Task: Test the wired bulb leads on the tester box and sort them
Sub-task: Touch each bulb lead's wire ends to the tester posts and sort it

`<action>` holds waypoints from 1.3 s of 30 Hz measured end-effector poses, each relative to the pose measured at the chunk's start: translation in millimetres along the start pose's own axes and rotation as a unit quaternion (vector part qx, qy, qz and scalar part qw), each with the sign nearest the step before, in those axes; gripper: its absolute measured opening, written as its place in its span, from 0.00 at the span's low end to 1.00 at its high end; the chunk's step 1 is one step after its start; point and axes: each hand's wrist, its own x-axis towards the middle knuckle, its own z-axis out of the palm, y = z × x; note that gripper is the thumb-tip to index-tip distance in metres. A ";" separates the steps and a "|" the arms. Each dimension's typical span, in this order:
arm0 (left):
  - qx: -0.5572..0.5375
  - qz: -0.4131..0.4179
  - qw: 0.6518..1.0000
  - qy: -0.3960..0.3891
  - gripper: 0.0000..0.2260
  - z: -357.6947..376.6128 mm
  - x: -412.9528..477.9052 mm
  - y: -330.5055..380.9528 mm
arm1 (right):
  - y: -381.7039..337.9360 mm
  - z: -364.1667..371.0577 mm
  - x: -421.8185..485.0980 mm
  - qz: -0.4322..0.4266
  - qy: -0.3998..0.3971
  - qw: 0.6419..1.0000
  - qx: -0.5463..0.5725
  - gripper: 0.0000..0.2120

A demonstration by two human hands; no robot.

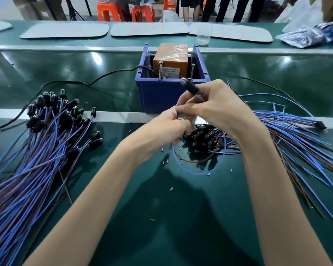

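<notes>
The tester box (pixel 161 95) is a blue bin holding an orange unit (pixel 171 58) with two upright metal screws at its front rim. My right hand (pixel 217 106) pinches a black bulb holder (pixel 190 87) just in front of the bin, bulb end pointing up toward the screws. My left hand (pixel 171 129) grips that lead's blue and brown wires, which loop down to the green mat. A large pile of leads (pixel 38 135) lies at the left. Another pile of leads (pixel 288 135) fans out at the right, its bulb ends (pixel 204 137) under my hands.
A black power cable (pixel 69 83) runs left from the bin across the green conveyor belt. Small bits of cut insulation (pixel 165 162) dot the mat. A clear plastic cup (pixel 203 36), grey trays and bagged parts (pixel 304 37) sit on the far shelf. People's legs and orange stools stand beyond.
</notes>
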 end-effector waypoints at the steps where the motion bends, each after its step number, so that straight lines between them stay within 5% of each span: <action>1: 0.009 0.002 1.000 -0.004 0.10 -1.0 1.8 2.2 | 0.2 -0.2 0.7 0.005 0.011 1.000 -0.010 0.06; 9: 0.036 0.008 0.999 -0.019 0.18 -2.4 5.5 10.6 | 5.7 -2.9 -4.9 -0.005 0.022 1.000 0.012 0.06; 18: -0.011 0.051 0.998 -0.018 0.04 -9.8 1.2 13.1 | 7.5 -2.4 -3.1 -0.024 0.043 0.998 0.049 0.05; 21: 0.009 0.070 0.997 -0.020 0.11 -15.7 0.1 8.1 | 10.7 -3.3 -0.7 0.006 0.068 0.996 0.053 0.06; 29: 0.075 0.062 0.995 0.038 0.09 -25.2 1.6 -2.0 | 13.9 -2.8 -1.4 0.031 0.046 0.998 0.029 0.03; 39: 0.124 0.058 0.990 0.037 0.10 -21.3 -1.5 -0.6 | 22.1 7.4 6.2 0.061 0.078 0.994 -0.037 0.12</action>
